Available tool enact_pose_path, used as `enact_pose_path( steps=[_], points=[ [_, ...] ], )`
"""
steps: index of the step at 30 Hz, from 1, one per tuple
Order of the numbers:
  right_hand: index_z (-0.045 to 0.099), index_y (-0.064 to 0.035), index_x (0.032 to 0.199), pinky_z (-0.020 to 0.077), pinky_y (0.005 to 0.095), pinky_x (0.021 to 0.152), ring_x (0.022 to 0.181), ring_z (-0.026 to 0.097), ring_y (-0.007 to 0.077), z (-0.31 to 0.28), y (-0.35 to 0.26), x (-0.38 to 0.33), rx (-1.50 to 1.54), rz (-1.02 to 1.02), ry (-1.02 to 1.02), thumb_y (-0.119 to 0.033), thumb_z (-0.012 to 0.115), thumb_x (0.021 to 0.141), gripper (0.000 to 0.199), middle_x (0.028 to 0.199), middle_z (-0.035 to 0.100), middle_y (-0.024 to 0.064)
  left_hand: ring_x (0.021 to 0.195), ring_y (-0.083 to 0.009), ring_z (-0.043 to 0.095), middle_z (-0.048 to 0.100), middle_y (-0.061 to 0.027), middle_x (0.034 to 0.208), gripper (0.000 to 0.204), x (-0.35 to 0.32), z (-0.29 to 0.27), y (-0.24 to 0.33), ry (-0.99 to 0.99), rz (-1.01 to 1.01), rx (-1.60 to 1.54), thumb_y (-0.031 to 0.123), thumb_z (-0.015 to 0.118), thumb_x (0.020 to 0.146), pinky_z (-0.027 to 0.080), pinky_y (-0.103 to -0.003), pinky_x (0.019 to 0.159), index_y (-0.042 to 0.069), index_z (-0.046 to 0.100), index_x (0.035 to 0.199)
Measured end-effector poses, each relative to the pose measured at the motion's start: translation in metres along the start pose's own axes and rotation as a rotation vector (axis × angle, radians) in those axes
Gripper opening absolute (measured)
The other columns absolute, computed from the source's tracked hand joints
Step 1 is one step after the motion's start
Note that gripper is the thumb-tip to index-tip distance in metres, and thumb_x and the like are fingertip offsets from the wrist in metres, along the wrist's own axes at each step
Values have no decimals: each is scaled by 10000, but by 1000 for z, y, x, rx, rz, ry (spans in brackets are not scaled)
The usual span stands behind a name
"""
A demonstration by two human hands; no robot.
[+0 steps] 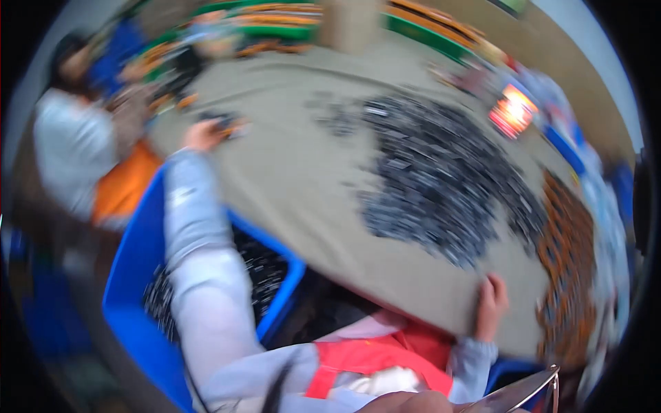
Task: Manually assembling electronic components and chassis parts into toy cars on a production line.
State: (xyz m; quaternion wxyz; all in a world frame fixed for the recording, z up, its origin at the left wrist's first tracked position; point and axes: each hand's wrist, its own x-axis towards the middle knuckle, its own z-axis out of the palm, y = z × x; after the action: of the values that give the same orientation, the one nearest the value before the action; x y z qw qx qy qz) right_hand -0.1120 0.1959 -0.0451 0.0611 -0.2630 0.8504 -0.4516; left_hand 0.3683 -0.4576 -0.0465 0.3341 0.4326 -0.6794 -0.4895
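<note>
My left arm reaches out over a blue bin to the far left of the table. At its end my left hand (201, 136) has its fingers closed around a small dark piece (224, 122) with a touch of orange beside it, too smeared to name. My right hand (491, 303) is low over the table's near edge, at the right. Its fingers look bent, but blur hides whether anything is in them. Ahead of it spreads a large heap of small black and grey flat pieces (434, 179), which the hand does not touch.
The blue bin (134, 275) beside my left arm contains many small black pieces. Brown-orange pieces (566, 268) cover the table's right side. A bright lit screen (513, 111) stands at the far right. A person in white (72, 144) is at the left; orange-and-green stacks (275, 24) line the back.
</note>
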Motion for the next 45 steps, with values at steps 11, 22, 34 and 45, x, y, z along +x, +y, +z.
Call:
enact_pose_path(
  steps=[11, 22, 34, 45],
  points=[
    [648, -37, 1145, 513, 352, 865, 992, 633, 268, -54, -11, 43, -276, -332, 60, -48, 652, 865, 280, 1131, 666, 107, 772, -147, 643, 690, -35, 906, 330, 50, -71, -70, 433, -466, -348, 356, 797, 847, 559, -261, 722, 66, 685, 957],
    [509, -140, 1389, 425, 490, 1072, 1361, 440, 339, -148, 78, 163, -969, -142, 8, -132, 656, 833, 575, 1426, 516, 111, 831, -76, 552, 615, 6, 954, 172, -130, 255, 146, -127, 382, 128, 96, 621, 965, 452, -225, 723, 55, 645, 1130],
    [590, -44, 1116, 516, 407, 862, 1037, 634, 350, -124, 30, 83, -465, -162, -100, -94, 808, 704, 469, 1119, 638, 152, 892, -298, 592, 625, -83, 906, 94, -225, 528, 207, -655, 1040, 414, 58, 685, 815, 514, -376, 784, 60, 709, 906],
    [610, -34, 1152, 492, 423, 954, 1090, 613, 349, -117, 24, 24, -205, -302, -46, -70, 818, 673, 523, 1160, 646, 143, 874, -263, 569, 604, -52, 901, 184, -200, 561, 212, -873, 1412, 497, 48, 677, 746, 515, -350, 789, 75, 697, 927]
  ],
)
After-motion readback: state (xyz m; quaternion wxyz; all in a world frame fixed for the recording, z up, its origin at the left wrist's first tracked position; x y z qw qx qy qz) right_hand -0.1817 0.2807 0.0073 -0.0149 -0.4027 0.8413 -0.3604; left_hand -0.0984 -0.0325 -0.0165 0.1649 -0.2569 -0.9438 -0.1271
